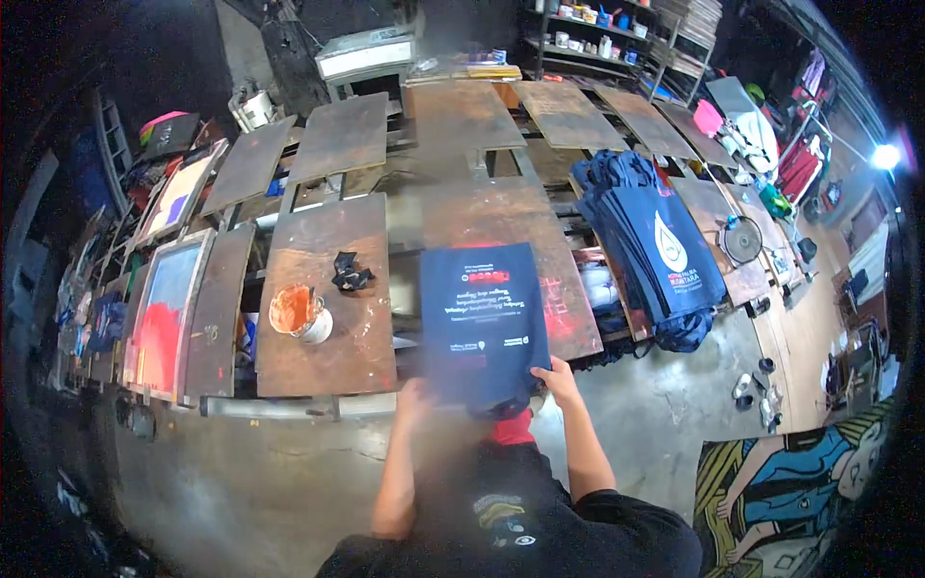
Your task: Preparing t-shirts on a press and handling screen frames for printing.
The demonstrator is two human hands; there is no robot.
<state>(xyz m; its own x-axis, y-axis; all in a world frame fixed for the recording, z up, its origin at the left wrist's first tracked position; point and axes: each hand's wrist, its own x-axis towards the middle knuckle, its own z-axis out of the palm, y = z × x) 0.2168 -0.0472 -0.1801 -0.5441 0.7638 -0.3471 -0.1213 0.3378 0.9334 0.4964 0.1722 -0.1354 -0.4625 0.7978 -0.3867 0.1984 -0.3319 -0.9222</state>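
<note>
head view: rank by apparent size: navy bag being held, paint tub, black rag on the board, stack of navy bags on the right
1-2. Stack of navy bags and held navy bag, gripped by left hand and right hand: look alike, unranked; fisheye bends the stack.
3. Paint tub.
4. Black rag.

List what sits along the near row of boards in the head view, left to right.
Framed screen with red ink → paint tub → black rag → navy bag held by both hands → stack of navy bags.
</note>
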